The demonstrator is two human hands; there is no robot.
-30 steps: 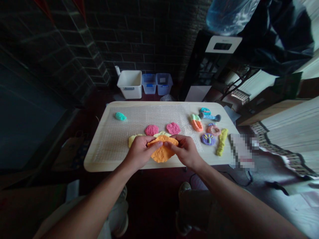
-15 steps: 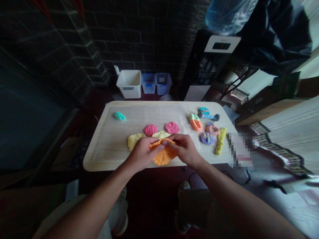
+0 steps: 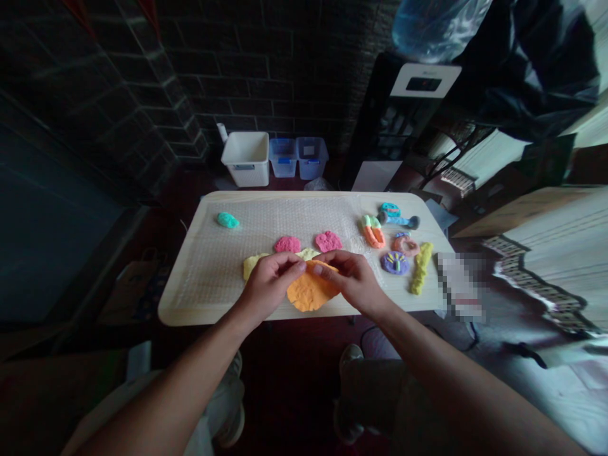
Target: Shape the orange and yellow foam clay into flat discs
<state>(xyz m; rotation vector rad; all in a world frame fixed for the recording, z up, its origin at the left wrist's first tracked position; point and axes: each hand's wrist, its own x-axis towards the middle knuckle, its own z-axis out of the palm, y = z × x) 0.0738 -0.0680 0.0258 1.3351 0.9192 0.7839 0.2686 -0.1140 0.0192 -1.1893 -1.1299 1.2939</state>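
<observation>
A flat orange clay disc (image 3: 308,292) hangs over the near edge of the light wooden table (image 3: 190,297). My left hand (image 3: 268,282) pinches its upper left rim and my right hand (image 3: 350,278) pinches its upper right rim, fingertips almost meeting. Behind the hands lie yellow clay pieces (image 3: 251,262) and two pink lumps (image 3: 287,244), (image 3: 328,240). A teal lump (image 3: 228,220) sits at the far left of the bubble-wrap sheet (image 3: 280,215).
At the table's right stand several finished clay figures: an orange-green one (image 3: 373,232), a blue one (image 3: 397,218), a pink ring (image 3: 405,244), a purple disc (image 3: 396,262), a yellow-green roll (image 3: 420,268). White (image 3: 247,158) and blue bins (image 3: 298,157) stand on the floor behind.
Both hands shifted their pinch along the disc's top edge and came closer together. The disc's upper rim has been bent and pressed; the disc stays over the table's near edge.
</observation>
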